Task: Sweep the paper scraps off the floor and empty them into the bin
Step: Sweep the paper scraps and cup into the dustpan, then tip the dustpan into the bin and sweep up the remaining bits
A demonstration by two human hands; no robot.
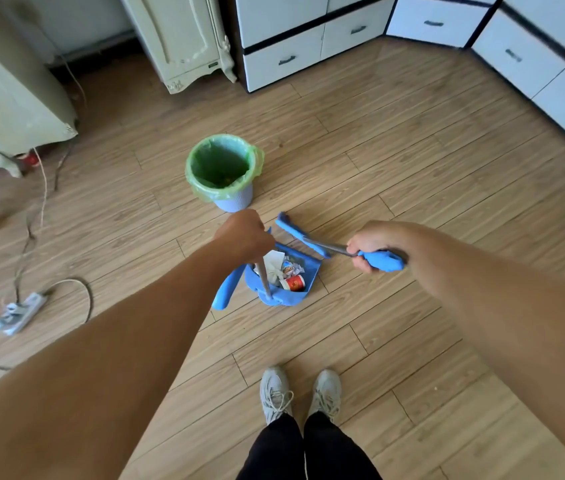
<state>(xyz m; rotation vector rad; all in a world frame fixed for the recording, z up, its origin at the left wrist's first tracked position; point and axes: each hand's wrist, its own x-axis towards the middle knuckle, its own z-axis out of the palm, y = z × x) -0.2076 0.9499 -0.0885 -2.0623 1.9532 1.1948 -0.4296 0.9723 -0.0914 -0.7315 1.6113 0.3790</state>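
On the wooden plank floor [395,168], the green-lined bin [222,169] stands just beyond the blue plastic dustpan [296,292] holding paper scraps [286,270]. Left hand [244,233] grips its upright pole; right hand [366,245] clasps the blue-handled broom [380,259]. Lift the pan level, then tip slowly over the bin.

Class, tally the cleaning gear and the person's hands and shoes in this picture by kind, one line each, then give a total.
Bins: 1, the bin with a green liner
Dustpans: 1, the dustpan holding paper scraps
Brooms: 1, the broom
Hands: 2, left hand, right hand
Shoes: 2, shoes
Total: 7
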